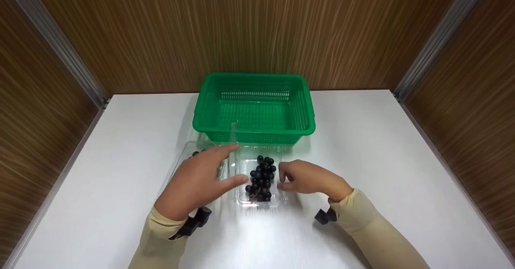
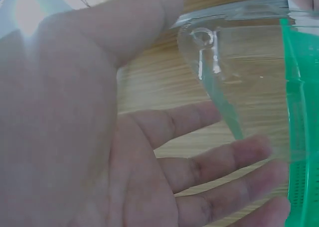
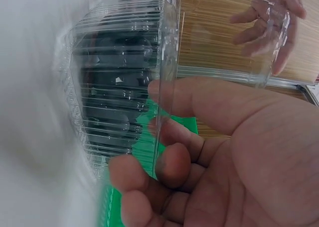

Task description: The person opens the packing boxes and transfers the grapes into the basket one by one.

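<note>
A clear plastic clamshell box (image 1: 249,204) sits on the white table with a bunch of black grapes (image 1: 263,176) inside. Its transparent lid (image 2: 239,62) is raised on the left side. My right hand (image 1: 310,176) pinches the box's right rim between thumb and fingers. My left hand (image 1: 195,180) spreads beside the lid, thumb and fingers apart, gripping nothing. In the left wrist view its fingers extend near the clear plastic; whether they touch it I cannot tell. Dark round shapes (image 1: 195,153) show within clear plastic beyond the left hand, mostly hidden by it.
An open green plastic basket (image 1: 254,132) stands just behind the box, near the back wall. Wood-grain panels (image 1: 257,31) enclose the white table (image 1: 382,160) at the back and both sides.
</note>
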`<state>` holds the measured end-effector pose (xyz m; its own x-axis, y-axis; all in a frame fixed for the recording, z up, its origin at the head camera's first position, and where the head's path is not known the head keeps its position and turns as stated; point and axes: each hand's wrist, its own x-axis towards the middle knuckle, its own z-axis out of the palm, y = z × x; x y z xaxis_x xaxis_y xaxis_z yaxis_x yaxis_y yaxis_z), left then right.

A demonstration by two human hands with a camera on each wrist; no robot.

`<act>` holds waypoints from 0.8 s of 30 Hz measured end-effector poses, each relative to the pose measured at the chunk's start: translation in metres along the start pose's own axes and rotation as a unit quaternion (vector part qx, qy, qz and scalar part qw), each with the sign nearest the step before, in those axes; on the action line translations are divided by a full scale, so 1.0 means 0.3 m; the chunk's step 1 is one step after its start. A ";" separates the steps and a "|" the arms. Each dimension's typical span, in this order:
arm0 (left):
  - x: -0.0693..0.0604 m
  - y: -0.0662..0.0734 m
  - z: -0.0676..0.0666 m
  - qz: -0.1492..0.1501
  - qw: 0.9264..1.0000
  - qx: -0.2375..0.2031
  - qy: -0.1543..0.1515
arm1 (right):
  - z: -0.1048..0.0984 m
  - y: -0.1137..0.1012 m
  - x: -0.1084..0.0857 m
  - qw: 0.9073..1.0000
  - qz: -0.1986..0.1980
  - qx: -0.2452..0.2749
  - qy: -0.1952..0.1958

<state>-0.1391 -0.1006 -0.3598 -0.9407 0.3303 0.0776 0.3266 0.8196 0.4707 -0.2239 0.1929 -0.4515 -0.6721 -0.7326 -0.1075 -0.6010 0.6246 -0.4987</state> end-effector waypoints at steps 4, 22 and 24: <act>-0.007 -0.014 -0.019 -0.024 1.000 -0.007 0.013 | -0.003 0.002 -0.001 1.000 0.007 -0.001 -0.003; -0.018 -0.073 -0.058 -0.124 0.991 0.033 0.021 | -0.014 0.005 0.003 1.000 0.015 0.001 -0.007; -0.017 -0.079 -0.058 -0.135 0.990 0.037 0.021 | -0.013 0.007 0.002 1.000 0.018 -0.001 -0.007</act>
<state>-0.1436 -0.1299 -0.3561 -0.9971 0.0762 -0.0051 0.0673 0.9082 0.4130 -0.2273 0.1947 -0.4492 -0.6864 -0.7140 -0.1379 -0.5781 0.6508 -0.4921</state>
